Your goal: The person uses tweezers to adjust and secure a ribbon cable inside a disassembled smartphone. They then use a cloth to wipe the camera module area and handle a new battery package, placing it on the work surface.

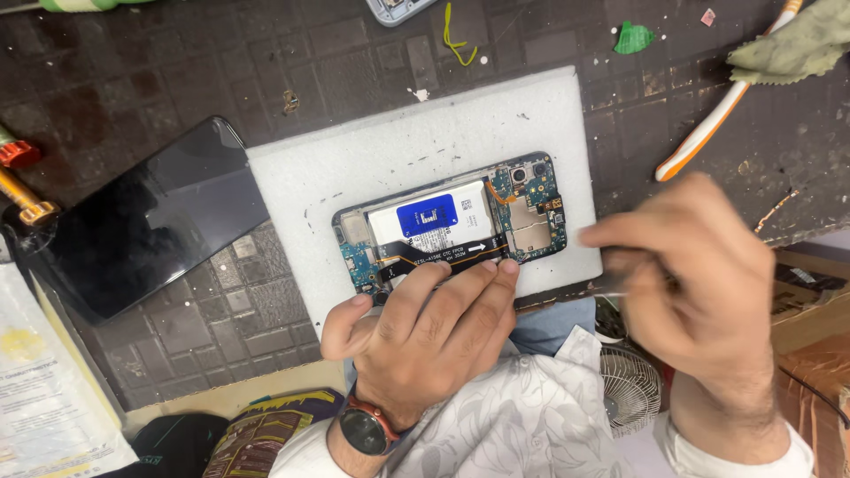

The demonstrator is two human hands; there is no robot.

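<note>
Opened phone [452, 226] lying back-up on a white foam pad [354, 168], long axis running left to right with a slight upward tilt toward the right, camera end at the right. Battery with a blue label [427, 214] in the middle, circuit board [529, 205] at the right end, dark flex strip [443, 257] running along the near edge. Left hand [421, 327] directly below the phone, the nearer of the 2 by far: fingers [460, 288] spread a little and laid flat, tips pressing on the near edge and the flex strip, thumb out to the left beside the lower left corner; nothing clamped, only pressing down. Wristwatch [365, 427] on that wrist. Right hand [691, 274] off to the right of the phone, beyond the pad's right edge, blurred; fingers pinched together, seemingly around a thin tool [611, 285] pointing left toward the board end, though too blurred to tell what kind. Phone thus to the left of the right hand and just above the left hand's fingertips. Separated dark screen panel [150, 221] well apart on the tiled mat [115, 80] at the left. Toothbrush [708, 124] and green cloth [788, 44] at the upper right, small fan [630, 389] near the lap.
</note>
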